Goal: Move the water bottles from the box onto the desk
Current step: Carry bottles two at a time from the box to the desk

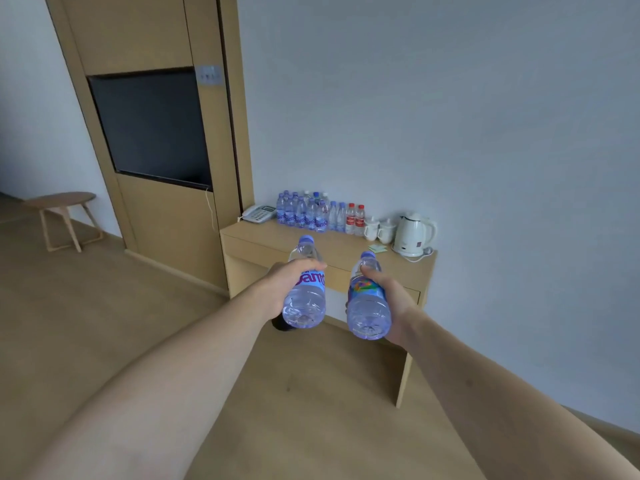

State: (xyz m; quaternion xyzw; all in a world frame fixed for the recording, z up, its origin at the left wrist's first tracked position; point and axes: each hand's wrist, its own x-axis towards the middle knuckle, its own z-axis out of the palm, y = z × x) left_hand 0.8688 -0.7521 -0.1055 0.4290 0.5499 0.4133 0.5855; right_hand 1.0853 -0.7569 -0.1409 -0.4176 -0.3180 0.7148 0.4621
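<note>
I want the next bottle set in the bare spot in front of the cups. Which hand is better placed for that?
Probably the right hand: its bottle is nearer the cups than the left hand.

My left hand (282,289) and right hand (388,299) each full with a bottle, bare desk (263,242) front just beyond them, bottle row (311,213) crowding the wall past that, mugs (379,228) and kettle (414,235) beyond my right, phone (258,213) beyond my left.
</note>
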